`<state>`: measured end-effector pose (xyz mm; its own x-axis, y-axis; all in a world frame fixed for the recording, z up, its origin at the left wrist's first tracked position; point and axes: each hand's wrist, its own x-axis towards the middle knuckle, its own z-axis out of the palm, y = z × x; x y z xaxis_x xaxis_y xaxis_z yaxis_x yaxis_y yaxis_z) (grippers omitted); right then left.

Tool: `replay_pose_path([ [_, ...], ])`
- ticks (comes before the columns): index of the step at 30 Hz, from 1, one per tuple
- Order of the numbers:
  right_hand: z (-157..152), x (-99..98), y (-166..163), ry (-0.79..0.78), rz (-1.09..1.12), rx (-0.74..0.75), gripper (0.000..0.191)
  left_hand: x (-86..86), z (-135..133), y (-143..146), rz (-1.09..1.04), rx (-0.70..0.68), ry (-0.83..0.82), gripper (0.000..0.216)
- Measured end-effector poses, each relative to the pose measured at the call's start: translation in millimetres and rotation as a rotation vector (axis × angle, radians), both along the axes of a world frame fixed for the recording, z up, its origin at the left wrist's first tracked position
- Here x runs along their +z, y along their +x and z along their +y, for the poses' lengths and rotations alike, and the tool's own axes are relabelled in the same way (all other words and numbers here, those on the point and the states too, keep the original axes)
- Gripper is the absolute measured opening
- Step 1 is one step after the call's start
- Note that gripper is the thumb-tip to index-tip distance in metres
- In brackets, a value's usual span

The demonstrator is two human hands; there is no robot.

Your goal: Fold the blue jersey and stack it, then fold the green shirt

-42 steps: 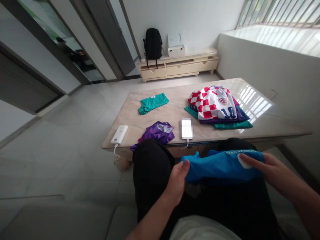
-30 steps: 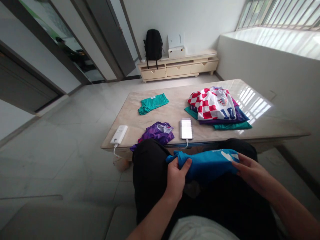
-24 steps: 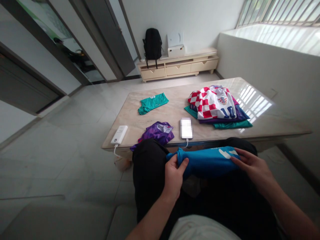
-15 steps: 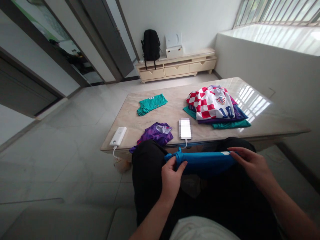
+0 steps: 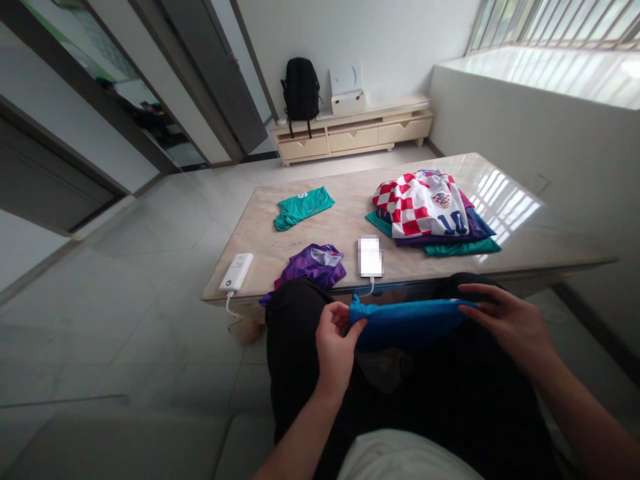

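Nearest the camera, the person's lap in black trousers fills the lower middle of the view, and a rolled blue garment lies across the knees. The left hand has its grip clenched on the left end of the roll, thumb and fingers pinching the bunched cloth. The right hand has its fingers laid along the right end of the roll, curled over the top edge; whether they clamp it or only press on it cannot be told.

Just beyond the knees stands the low marble bench, its near edge touching or nearly touching the trousers. On that near edge, straight ahead of the blue roll, lies a blurred white phone with a cable hanging down. Left of it sits a crumpled purple garment, partly over the edge, and further left a white power bank, also cabled. To the right, a red-and-white checked jersey tops a stack of folded clothes. Farther back on the left lies a folded teal shirt, well apart from the rest.

Against the far wall stands a low cabinet bearing a black backpack and a white box.
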<state>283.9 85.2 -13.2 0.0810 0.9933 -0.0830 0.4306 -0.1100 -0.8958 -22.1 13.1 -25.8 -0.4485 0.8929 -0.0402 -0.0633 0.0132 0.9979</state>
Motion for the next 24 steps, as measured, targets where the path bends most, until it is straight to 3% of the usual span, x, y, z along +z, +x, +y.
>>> replay_pose_path([
  [4,1,-0.8,0,0.049,0.232,0.121,0.049,5.5,-1,-5,0.214,-0.031,0.004,0.03],
  [7,3,-2.2,3,0.059,0.232,0.221,0.051,10.1,-3,-11,0.492,-0.129,0.073,0.028],
  [10,4,-1.4,6,0.07,0.128,0.258,0.048,12.0,-3,-18,0.69,-0.192,0.168,0.036],
  [17,3,-4.2,6,0.319,-0.319,0.165,0.025,13.2,-1,-25,0.98,-0.213,0.231,0.023],
  [24,7,-12.8,16,0.578,-0.517,0.238,0.026,21.4,5,-28,1.157,-0.183,0.233,0.013],
])
